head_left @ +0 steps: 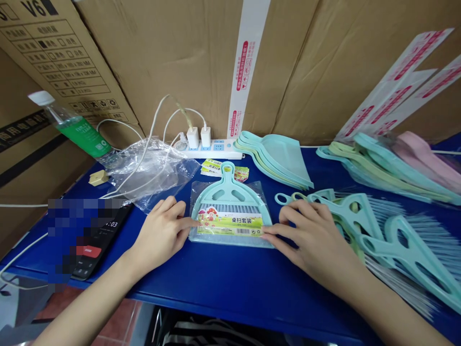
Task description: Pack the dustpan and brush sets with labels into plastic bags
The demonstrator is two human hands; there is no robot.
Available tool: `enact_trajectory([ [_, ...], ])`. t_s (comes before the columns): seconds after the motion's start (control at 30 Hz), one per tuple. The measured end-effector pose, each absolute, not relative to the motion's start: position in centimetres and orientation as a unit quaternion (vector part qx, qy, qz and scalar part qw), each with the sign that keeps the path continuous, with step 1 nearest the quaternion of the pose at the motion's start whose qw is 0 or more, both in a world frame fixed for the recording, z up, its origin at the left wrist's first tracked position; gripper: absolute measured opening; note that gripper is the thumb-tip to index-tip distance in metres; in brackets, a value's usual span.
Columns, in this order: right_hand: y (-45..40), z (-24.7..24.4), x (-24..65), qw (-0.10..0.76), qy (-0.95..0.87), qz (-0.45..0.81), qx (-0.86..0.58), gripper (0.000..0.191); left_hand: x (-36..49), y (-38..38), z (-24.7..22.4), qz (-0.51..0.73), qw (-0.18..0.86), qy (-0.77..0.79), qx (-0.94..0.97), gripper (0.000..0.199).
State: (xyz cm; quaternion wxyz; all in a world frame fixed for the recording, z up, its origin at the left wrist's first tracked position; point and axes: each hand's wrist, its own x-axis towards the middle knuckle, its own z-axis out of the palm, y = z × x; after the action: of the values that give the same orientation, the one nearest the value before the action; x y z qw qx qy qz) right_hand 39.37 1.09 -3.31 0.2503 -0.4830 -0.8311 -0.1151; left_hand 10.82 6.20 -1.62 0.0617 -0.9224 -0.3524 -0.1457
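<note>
A light-blue dustpan (229,189) with a grey-bristled brush (212,207) nested in it lies flat on the blue table, inside a clear plastic bag. Across the brush runs a yellow-green label card (230,224) with a mushroom picture. My left hand (163,229) is at its left end, index fingertip on the card and the other fingers curled. Thumb and index finger of my right hand (304,229) close together at the card's right end. Beside my right hand lie several loose light-blue and green brushes (382,230).
Stacked dustpans (284,156) stand at the back, near a power strip (219,150) with chargers. More label cards (212,166) lie there. At left are crumpled plastic bags (154,168), a bottle (81,132) and a phone (103,240). Bagged dustpans (403,163) lie at right; cardboard boxes (180,57) rise behind.
</note>
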Motion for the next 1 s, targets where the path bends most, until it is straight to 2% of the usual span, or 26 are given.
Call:
enact_trajectory([
  [0.17, 1.3, -3.3, 39.6, 0.226, -0.840, -0.118, -0.478, 0.048, 11.0, 6.1, -1.7, -0.143, 0.071, -0.357, -0.920, 0.030],
  [0.33, 1.6, -3.4, 39.8, 0.203, -0.855, -0.096, -0.468, 0.039, 11.2, 5.9, -1.7, -0.132, 0.108, -0.358, -0.918, 0.025],
  [0.6, 1.7, -2.7, 40.0, 0.209, -0.840, 0.096, -0.491, 0.030, 11.8, 5.8, -2.1, -0.088, 0.141, -0.353, -0.921, 0.015],
  [0.67, 1.7, -2.5, 40.1, 0.230, -0.839, 0.079, -0.488, 0.026, 11.8, 5.8, -2.2, -0.114, 0.159, -0.336, -0.921, 0.017],
  [0.8, 1.6, -1.6, 39.9, 0.248, -0.857, -0.049, -0.449, 0.021, 11.8, 5.7, -1.8, -0.139, 0.196, -0.287, -0.927, 0.023],
  [0.9, 1.8, -0.2, 39.3, 0.204, -0.895, -0.105, -0.382, 0.024, 12.6, 5.6, -0.9, -0.089, 0.180, -0.226, -0.953, 0.027],
  [1.0, 2.4, 0.7, 38.5, 0.152, -0.925, -0.094, -0.336, 0.027, 13.8, 5.8, -0.4, -0.032, 0.148, -0.195, -0.969, 0.034],
])
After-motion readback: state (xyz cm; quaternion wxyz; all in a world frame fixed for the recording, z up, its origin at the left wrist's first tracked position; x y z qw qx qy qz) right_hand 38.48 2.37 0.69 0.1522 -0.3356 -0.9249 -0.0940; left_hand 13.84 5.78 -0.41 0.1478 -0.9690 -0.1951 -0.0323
